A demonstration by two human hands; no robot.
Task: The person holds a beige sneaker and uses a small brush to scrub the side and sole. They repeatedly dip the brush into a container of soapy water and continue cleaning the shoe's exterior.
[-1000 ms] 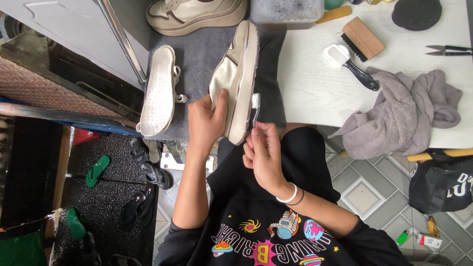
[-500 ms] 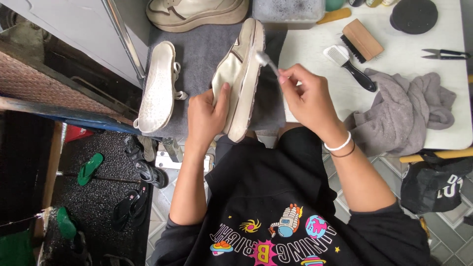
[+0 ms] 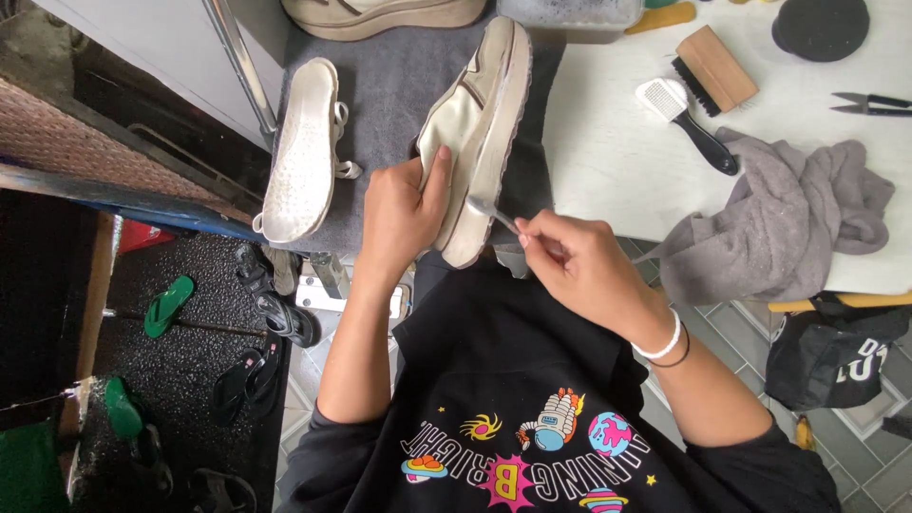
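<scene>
Grey matting covers the work surface (image 3: 389,85), and on it the cream shoe (image 3: 480,133) stands tipped on its side, sole edge facing right. The left hand (image 3: 404,214) clasps its near end, thumb pressed on the upper. The right hand (image 3: 579,266) pinches a small brush (image 3: 489,211), whose head now sits at the sole's near edge; half a second ago it worked farther up the sole, so the scrubbing has travelled toward the heel end. Left of the shoe lies a white sandal (image 3: 299,152), sole up. Right, on the white table (image 3: 608,161), rest a black-handled brush (image 3: 689,123), a wooden brush (image 3: 717,68) and a crumpled grey cloth (image 3: 788,223).
</scene>
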